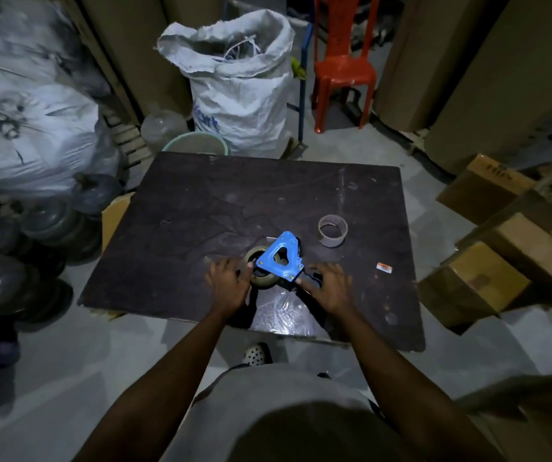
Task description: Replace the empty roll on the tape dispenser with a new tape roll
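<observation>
Near table edge (201, 315): dispenser (279, 258), hands.

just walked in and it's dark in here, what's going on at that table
A person is working at a dark table with both hands. The left hand presses on a full roll of tape that sits under the blue metal tape dispenser, while the right hand steadies the dispenser's near end. An empty brown cardboard tape core stands apart on the table, further back to the right. The new roll looks seated or nearly so.
</observation>
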`<move>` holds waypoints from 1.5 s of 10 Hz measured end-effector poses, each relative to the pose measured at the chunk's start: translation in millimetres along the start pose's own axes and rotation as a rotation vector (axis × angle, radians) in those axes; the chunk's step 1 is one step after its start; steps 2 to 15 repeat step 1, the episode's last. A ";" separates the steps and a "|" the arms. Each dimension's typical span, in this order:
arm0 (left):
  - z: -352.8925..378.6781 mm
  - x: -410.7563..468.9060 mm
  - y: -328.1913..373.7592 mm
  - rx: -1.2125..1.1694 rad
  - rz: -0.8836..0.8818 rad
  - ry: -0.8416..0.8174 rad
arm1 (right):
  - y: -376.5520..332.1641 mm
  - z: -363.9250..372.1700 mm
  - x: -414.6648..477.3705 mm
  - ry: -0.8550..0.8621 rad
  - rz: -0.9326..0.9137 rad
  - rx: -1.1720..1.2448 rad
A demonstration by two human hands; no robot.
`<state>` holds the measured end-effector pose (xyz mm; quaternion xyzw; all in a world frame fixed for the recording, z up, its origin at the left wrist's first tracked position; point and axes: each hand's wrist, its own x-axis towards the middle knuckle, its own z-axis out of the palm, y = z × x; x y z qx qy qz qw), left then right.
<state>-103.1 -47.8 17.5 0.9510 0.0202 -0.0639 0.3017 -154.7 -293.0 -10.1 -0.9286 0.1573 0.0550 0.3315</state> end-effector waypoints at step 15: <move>-5.2 11.4 17.7 0.048 0.123 0.011 | 0.7 -8.2 14.8 0.065 -0.036 -0.044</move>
